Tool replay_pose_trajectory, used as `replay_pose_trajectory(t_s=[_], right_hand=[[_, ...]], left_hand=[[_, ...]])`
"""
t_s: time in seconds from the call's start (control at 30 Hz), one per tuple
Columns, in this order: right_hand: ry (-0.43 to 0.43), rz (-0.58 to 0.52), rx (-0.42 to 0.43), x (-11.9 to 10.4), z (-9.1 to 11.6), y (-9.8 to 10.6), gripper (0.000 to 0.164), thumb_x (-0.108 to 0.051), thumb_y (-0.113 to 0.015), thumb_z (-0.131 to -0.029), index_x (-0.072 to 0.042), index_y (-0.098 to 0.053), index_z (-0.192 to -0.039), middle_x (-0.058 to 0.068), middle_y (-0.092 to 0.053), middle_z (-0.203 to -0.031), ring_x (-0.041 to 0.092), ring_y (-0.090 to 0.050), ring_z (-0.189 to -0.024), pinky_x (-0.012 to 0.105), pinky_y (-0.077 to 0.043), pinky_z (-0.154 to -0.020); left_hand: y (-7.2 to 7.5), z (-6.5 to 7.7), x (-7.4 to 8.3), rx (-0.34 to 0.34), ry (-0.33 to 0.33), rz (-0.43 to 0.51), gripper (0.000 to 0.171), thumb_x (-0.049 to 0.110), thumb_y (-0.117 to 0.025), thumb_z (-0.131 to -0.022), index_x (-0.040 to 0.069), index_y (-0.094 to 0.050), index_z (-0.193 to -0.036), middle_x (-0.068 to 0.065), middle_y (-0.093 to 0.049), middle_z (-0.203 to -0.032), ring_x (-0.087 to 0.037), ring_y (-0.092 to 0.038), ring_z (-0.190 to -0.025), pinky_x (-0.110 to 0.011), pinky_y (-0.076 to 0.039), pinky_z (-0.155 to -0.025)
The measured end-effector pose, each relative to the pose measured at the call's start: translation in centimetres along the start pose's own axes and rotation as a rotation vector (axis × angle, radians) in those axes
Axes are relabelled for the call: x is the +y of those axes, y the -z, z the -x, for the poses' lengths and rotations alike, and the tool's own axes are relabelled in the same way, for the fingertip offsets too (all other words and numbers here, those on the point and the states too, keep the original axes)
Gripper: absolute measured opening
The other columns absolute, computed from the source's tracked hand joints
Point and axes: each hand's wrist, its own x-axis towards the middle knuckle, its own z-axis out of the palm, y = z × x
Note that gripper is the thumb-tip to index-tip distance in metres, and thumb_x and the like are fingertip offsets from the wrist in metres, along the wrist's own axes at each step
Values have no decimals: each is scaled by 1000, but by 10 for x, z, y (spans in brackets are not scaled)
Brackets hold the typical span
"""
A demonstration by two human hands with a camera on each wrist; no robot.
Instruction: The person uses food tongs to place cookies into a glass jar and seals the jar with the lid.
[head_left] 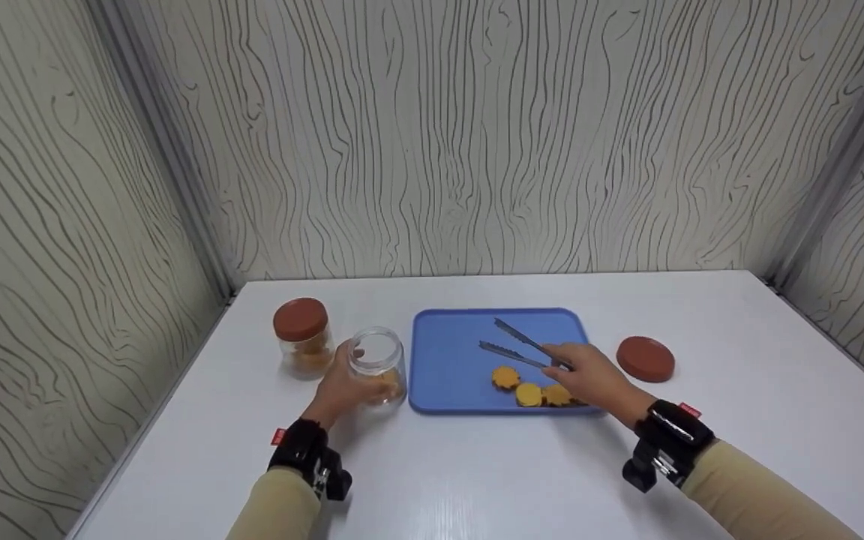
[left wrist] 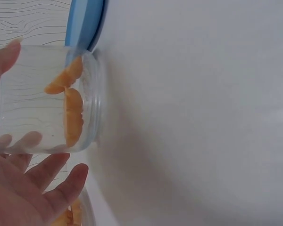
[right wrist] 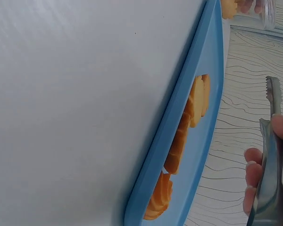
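My left hand (head_left: 346, 386) holds a clear, open-topped jar (head_left: 377, 346) upright beside the tray's left edge, thumb on one side and fingers on the other. Two orange-yellow cookies (left wrist: 73, 117) lie at the bottom of that jar in the left wrist view. In my right hand (head_left: 586, 373) is a pair of metal tongs (head_left: 520, 337), its arms spread and nothing between the toothed tips. The tongs are above the blue tray (head_left: 447, 360). Several cookies lie along the tray's near right part, among them a flower-shaped cookie (head_left: 505, 377) and a round yellow cookie (head_left: 529, 394).
A second jar (head_left: 306, 358) with a brown-red lid (head_left: 301, 319) and cookies inside stands to the left, behind my left hand. Another brown-red lid (head_left: 646, 358) lies on the white table (head_left: 462, 472) right of the tray. Patterned panels (head_left: 447, 150) enclose the table's back and sides.
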Motion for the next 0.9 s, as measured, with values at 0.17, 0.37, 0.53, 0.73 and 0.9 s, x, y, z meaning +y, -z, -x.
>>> replay_pose_trajectory(t_s=[0.17,0.37,0.53,0.73,0.9], right_hand=[[-37,-8,-21,4,2,0,42,-13,-63,-94,8,-56,-130,9,-65,-100,18,-54,-81,31,-47,-65],[-53,-2,-23,8,4,-1,41,-12,-64,-93,7,-58,-129,5,-63,-94,16,-51,-75,27,-44,-59],[-12,13,-17,10,5,-2,40,-10,-65,-92,9,-59,-126,2,-61,-88,16,-49,-73,27,-40,-57],[-21,50,-36,14,6,-4,40,-9,-67,-90,8,-60,-125,-1,-58,-83,15,-47,-72,27,-38,-58],[-41,53,-53,17,7,-5,40,-10,-67,-90,7,-61,-125,-2,-57,-81,15,-46,-69,27,-37,-55]], left_hand=[[1,0,1,8,1,-6,103,16,-90,-63,-1,-30,-145,-25,-46,-138,-38,-44,-126,-54,-32,-107],[0,-1,-1,7,8,-3,103,17,-90,-64,0,-30,-145,-24,-46,-139,-37,-44,-126,-54,-32,-107],[-1,-2,-3,22,-27,-12,99,15,-90,-62,-2,-34,-141,-25,-48,-135,-37,-46,-124,-54,-33,-106],[-2,-3,-2,25,-15,-26,99,17,-91,-62,-1,-35,-142,-24,-48,-135,-38,-45,-124,-54,-33,-106],[-1,-2,-3,16,-24,-11,100,16,-91,-63,-2,-33,-143,-25,-47,-136,-38,-44,-125,-54,-32,-107]])
